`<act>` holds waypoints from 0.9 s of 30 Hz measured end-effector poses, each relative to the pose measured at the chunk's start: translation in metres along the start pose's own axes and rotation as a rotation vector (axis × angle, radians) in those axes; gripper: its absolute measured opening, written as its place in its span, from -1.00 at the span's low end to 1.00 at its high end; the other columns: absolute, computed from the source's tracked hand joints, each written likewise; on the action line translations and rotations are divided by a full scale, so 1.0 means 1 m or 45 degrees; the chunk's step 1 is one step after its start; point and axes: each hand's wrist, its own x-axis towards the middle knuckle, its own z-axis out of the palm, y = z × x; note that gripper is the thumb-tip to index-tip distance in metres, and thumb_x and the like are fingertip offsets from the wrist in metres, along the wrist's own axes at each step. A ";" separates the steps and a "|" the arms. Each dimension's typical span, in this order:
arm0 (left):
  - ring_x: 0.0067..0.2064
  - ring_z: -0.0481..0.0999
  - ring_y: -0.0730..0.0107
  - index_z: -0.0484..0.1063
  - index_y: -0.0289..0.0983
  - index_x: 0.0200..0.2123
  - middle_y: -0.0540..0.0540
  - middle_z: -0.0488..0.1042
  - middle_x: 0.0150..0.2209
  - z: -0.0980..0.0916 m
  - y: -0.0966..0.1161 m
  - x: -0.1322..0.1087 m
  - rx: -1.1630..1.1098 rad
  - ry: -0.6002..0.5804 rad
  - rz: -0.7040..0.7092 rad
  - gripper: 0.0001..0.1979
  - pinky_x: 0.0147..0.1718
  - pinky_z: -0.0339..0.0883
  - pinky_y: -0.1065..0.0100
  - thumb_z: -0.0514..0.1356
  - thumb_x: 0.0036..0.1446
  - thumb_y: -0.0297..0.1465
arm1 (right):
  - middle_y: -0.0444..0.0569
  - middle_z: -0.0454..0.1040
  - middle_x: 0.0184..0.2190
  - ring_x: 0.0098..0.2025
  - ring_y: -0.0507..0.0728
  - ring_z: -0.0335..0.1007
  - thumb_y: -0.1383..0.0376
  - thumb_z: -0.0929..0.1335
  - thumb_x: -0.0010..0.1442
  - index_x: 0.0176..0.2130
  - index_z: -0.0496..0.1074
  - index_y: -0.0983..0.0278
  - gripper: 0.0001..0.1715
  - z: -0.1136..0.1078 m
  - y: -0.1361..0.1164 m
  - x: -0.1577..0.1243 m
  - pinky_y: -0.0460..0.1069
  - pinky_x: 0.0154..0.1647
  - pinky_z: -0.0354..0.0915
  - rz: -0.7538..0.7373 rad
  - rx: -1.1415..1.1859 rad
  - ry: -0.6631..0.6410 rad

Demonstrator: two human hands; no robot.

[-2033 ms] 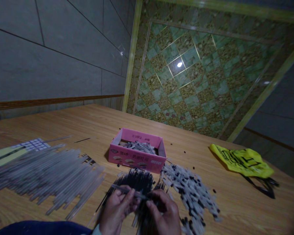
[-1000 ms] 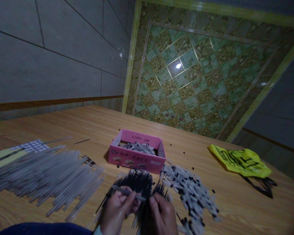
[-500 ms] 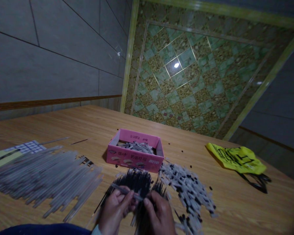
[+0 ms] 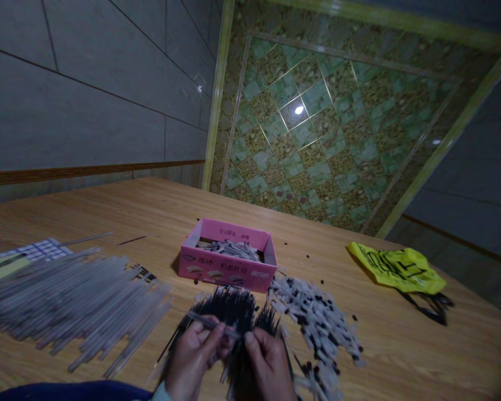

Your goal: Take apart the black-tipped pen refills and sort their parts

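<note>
Head view: starting left of the pink box point(image 4: 227, 271), what do you have on the table point(image 4: 150, 206)?

You have a checked sheet point(image 4: 48, 249) farthest left of the box, then a wide spread of long translucent tubes point(image 4: 75, 306). One thin dark rod point(image 4: 131, 240) lies alone, just left of the box.

And your left hand point(image 4: 196, 356)?

It is on the box's near side, thumb and fingers closed on a slim translucent tube point(image 4: 204, 318), which slants down toward your other hand. A dense heap of thin black rods point(image 4: 229, 306) lies between your hands and the box, and short pale tubes point(image 4: 231, 249) lie inside the box.

Is your right hand point(image 4: 269, 362) gripping too?

Its thumb and forefinger are drawn together near the slim tube's lower end, nearside of the box; whether they pinch it, you cannot tell here.

Further right?

Beside the box you have a pile of short translucent tubes point(image 4: 313, 309) mixed with small black pieces point(image 4: 354, 318). Well right of the box lies a yellow bag point(image 4: 396, 267) with dark lettering and a black strap point(image 4: 430, 311).
</note>
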 end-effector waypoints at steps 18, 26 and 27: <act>-0.55 0.47 0.47 0.29 -0.30 -0.43 -0.04 0.54 -0.56 -0.001 0.003 0.001 -0.062 -0.017 0.021 -0.63 -0.58 0.30 0.49 0.40 -0.27 -0.32 | -0.22 0.21 -0.73 -0.63 -0.01 0.06 0.22 0.40 -0.06 -0.67 0.31 0.27 -0.71 -0.042 0.003 0.009 -0.11 -0.62 -0.07 0.002 -0.342 0.046; -0.54 0.48 0.47 0.29 -0.30 -0.41 -0.04 0.54 -0.55 -0.003 0.001 0.004 -0.084 -0.004 0.019 -0.61 -0.57 0.31 0.49 0.40 -0.27 -0.32 | -0.12 0.54 -0.61 -0.53 0.09 0.41 0.49 0.26 -0.30 -0.61 0.53 0.18 -0.68 -0.052 0.010 -0.001 -0.12 -0.54 0.10 -0.100 -0.637 -0.354; -0.54 0.48 0.47 0.29 -0.30 -0.40 -0.04 0.54 -0.55 -0.004 0.000 0.005 -0.081 -0.009 0.016 -0.61 -0.57 0.31 0.49 0.40 -0.26 -0.31 | -0.10 0.57 -0.57 -0.47 0.12 0.45 0.49 0.26 -0.31 -0.59 0.55 0.17 -0.65 -0.050 0.011 0.000 -0.11 -0.49 0.14 -0.051 -0.698 -0.408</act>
